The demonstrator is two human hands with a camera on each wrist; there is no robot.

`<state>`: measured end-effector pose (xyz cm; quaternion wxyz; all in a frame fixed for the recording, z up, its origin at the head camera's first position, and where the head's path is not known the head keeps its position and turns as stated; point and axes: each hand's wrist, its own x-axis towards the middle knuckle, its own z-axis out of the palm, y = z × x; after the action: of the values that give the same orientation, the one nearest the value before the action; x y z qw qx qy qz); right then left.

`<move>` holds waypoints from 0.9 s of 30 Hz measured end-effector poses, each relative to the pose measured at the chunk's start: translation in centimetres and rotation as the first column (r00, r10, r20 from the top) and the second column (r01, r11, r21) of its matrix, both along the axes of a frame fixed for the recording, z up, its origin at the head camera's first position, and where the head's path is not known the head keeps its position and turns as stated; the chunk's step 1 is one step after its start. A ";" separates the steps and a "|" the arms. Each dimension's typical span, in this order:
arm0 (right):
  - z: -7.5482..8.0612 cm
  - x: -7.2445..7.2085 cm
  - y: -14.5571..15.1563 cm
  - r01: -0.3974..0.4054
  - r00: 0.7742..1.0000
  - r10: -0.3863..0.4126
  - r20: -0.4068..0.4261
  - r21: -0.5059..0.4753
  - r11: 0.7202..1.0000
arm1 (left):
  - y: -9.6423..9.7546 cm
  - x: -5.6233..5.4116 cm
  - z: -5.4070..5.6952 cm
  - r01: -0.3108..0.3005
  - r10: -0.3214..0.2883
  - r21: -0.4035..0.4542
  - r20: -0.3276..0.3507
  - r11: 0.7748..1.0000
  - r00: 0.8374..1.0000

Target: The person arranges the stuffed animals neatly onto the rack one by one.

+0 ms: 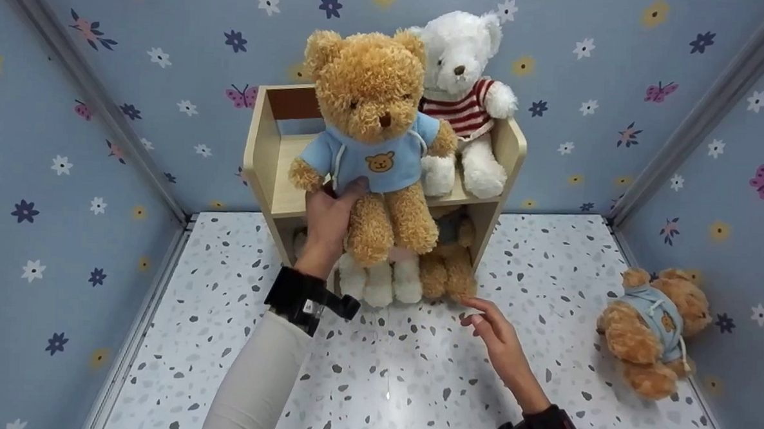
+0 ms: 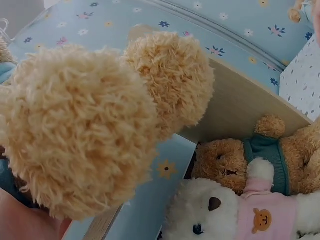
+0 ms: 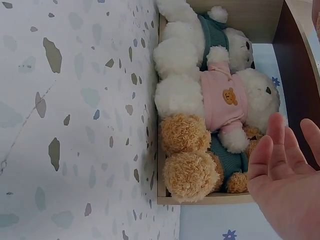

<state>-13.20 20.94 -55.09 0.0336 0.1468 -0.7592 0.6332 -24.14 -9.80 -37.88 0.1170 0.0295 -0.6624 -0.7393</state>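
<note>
The head camera looks forward and down, far enough back to show the pale wooden two-level shelf (image 1: 264, 145). The left wrist camera, tilted and very near to curly tan plush feet (image 2: 85, 130), faces into the lower level (image 2: 235, 102). The right one, turned sideways, faces this level over speckled white floor (image 3: 80, 125); both wrist views share the fluffy white bear in pink shirt (image 3: 220, 107).

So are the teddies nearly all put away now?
Nearly, it seems. Looking done: the striped-sweater bear sits on the upper shelf; below, a pink-shirted bear sits between two green-topped bears. In hand: the left hand holds a blue-hoodie bear at the upper shelf. Left to do, probably: settle that one, then fetch the other blue-hoodie bear lying on the floor.
</note>
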 end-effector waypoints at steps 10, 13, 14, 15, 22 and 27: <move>-0.5 0.0 0.1 0.020 1.000 -0.020 0.015 0.022 1.000 | -0.5 -2.8 1.2 0.014 -0.013 0.050 -0.017 0.999 1.000; -0.5 0.0 0.1 0.025 0.999 -0.025 0.021 0.025 0.999 | -0.6 -4.0 1.8 0.003 -0.002 0.058 -0.003 0.998 1.000; -0.5 0.0 0.0 0.026 0.999 -0.026 0.022 0.024 0.999 | -0.7 -4.4 2.0 0.000 0.000 0.066 0.000 0.998 1.000; -0.5 0.0 0.0 0.026 0.999 -0.026 0.024 0.024 0.999 | -0.7 -4.8 2.3 0.000 0.000 0.067 0.007 0.998 1.000; -0.5 -0.1 -0.1 0.028 0.999 -0.029 0.026 0.035 0.999 | -0.8 -6.8 3.8 0.029 -0.034 0.062 0.076 0.998 0.997; -0.6 0.0 -0.3 0.038 0.999 -0.039 0.029 0.038 0.999 | -0.4 -7.7 3.7 0.027 -0.035 0.073 0.109 0.997 0.993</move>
<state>-13.24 20.65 -55.68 0.0320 0.1233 -0.7739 0.6204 -31.81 -10.20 -34.21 0.0677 0.0642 -0.6414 -0.7615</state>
